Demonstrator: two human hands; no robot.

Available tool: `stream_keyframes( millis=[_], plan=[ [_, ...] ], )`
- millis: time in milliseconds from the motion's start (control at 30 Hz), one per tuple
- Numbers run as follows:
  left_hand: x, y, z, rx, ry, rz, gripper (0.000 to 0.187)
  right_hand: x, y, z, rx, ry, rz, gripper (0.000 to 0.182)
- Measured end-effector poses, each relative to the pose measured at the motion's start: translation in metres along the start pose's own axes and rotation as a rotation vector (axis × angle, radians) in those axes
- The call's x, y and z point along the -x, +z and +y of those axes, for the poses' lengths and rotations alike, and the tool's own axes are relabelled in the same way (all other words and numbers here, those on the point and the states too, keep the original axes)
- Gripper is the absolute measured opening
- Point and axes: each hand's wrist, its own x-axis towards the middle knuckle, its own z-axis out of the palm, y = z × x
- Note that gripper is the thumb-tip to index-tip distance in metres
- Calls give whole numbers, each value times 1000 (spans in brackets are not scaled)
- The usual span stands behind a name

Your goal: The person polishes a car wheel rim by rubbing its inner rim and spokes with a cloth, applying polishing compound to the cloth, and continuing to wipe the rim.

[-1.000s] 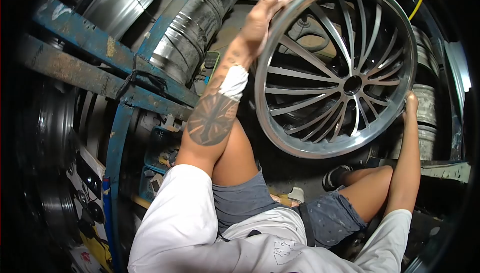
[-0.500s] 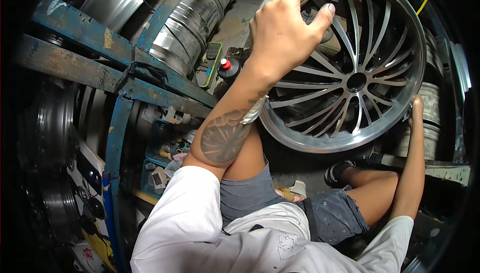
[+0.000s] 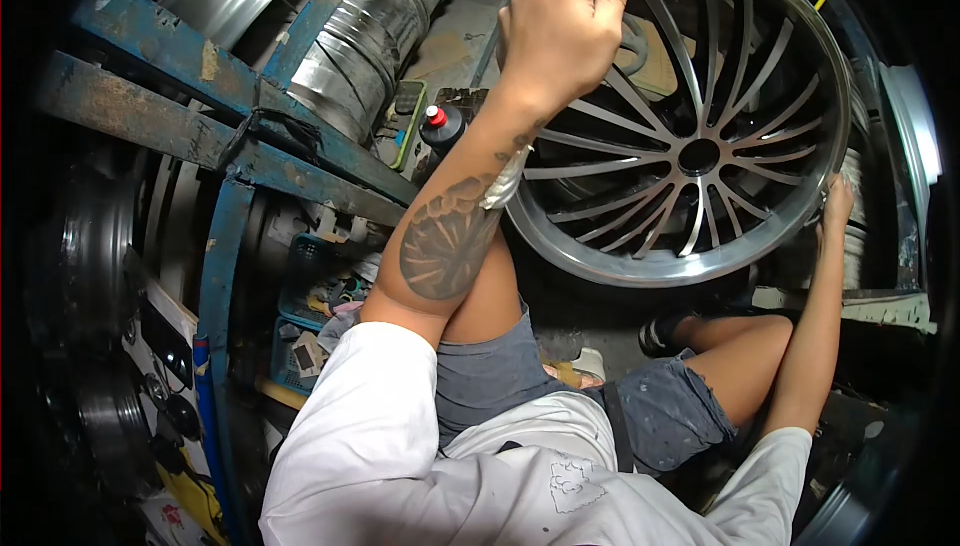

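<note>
A multi-spoke alloy wheel rim (image 3: 698, 134) with dark recesses and a polished lip stands tilted in front of me, with no tyre on it. My left hand (image 3: 565, 36) grips its upper left edge, fingers curled over the lip and the thumb against it. Down at the lower right edge, my right hand (image 3: 838, 204) closes on the lip, its fingers partly hidden. A white strip (image 3: 508, 181) shows at my left forearm. Just left of that forearm stands a black bottle (image 3: 442, 136) with a red and white cap.
A blue metal frame (image 3: 185, 106) runs along the left. Beyond it lie large silver rims (image 3: 370, 36). Blue baskets (image 3: 292, 346) of small items sit below the frame. A green-edged tray (image 3: 408, 126) lies near the bottle. More metal rims (image 3: 855, 216) stand at the right.
The wheel rim has shifted slightly left and up, and its spokes have turned. My left thumb has come in against the lip. My right hand has moved a little up along the edge.
</note>
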Motion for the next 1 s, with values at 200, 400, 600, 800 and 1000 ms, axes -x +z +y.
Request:
stream_keyframes(
  millis=[200, 400, 600, 800, 1000],
  plan=[
    [-13, 5, -14, 77, -34, -6, 30, 15, 5, 12, 159, -122, 198, 53],
    [-26, 3, -52, 321, -49, -29, 30, 50, 17, -20, 436, -124, 338, 47],
    [-27, 0, -36, 130, -151, 35, 34, 56, 24, 6, -8, -146, 413, 37],
    [-28, 8, -23, 2, -114, 45, 35, 99, 40, -25, -410, -36, 355, 41],
    [-32, 21, -42, 73, -5, 31, 33, 111, 53, -49, -548, -15, 481, 47]
  ],
)
